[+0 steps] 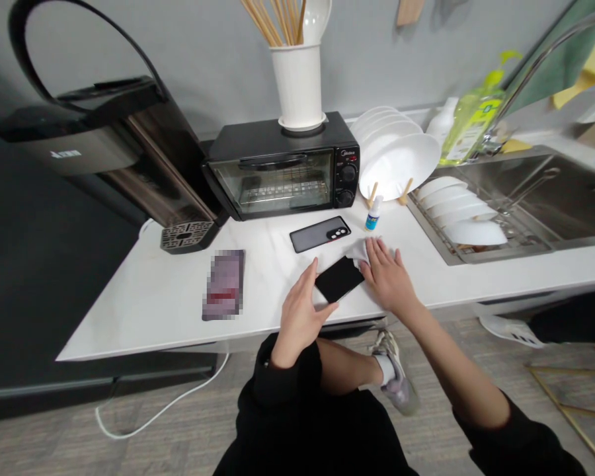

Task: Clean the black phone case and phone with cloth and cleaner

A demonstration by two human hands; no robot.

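Observation:
A black smartphone [339,279] lies dark on the white counter near its front edge. My left hand [302,307] steadies it from the left, thumb on the near side and fingers on the far side. My right hand [387,274] presses a pale wiping cloth [357,252] at the phone's right end, its fingers over the cloth. Just beyond sits a phone case [320,234] with a dark rim and camera cutouts. Close to my right fingertips stands a small spray bottle [372,215] with a blue label.
A blurred-out flat item [223,285] lies at the left. Behind are a water dispenser [143,165], a toaster oven [282,178] with a utensil holder [298,86] on top, and racked plates [399,158]. The sink [550,198] is at the right. Another person's shoe [510,330] shows on the floor.

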